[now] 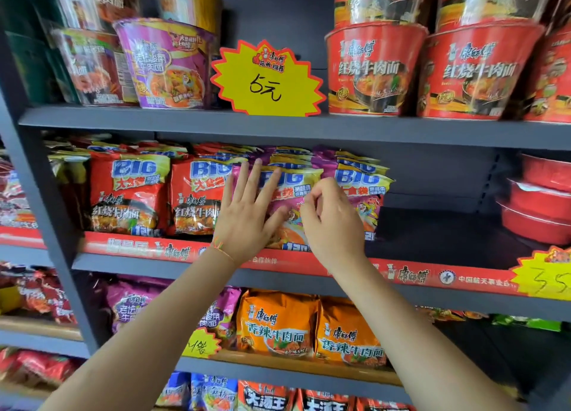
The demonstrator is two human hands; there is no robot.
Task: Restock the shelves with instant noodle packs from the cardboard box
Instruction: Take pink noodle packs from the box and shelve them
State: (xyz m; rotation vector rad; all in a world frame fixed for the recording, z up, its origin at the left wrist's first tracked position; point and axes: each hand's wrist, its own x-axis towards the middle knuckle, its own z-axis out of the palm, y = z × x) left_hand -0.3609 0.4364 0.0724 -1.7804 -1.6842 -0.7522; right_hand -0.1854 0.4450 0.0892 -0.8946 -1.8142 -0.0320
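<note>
Both hands (247, 212) (332, 222) on purple noodle pack (289, 194)

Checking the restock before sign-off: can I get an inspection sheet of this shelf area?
Surface: middle shelf, bare stretch right of the packs.
Job's things: purple noodle pack upright at the front; red noodle packs to its left; cardboard box not seen.
Clutter: nothing seen.
Grips: left hand flat on the purple pack; right hand curled at its edge, hold unclear.
Cables: nothing seen.
Surroundings: red noodle bowls above, orange packs below.
</note>
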